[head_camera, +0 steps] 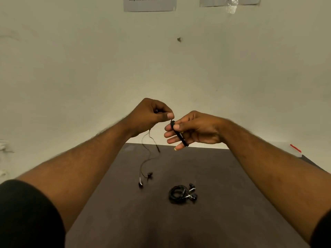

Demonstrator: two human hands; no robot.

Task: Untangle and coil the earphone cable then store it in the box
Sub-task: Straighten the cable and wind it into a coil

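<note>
Both hands are up mid-frame, above the far edge of the table point(215, 221). The left hand point(150, 115) is curled, pinching the cable point(146, 158) between thumb and forefinger. The right hand point(195, 129) has looser fingers but its thumb pins a dark stick-like piece point(180, 135), maybe the inline remote or wound cable, can't tell.

The rest of the cable dangles from the left hand down to two earbuds point(145, 179) at lower centre, about at the tabletop.

The wire looks super thin, light and floppy, so I'd guess it kinks and re-knots easily. Best to hold it near the stiffer piece and let it slide through the fingers rather than yank the buds.

A second coiled set point(180, 194) sits lower centre-right. A clear box point(296, 151) with a red edge is at far right.
</note>
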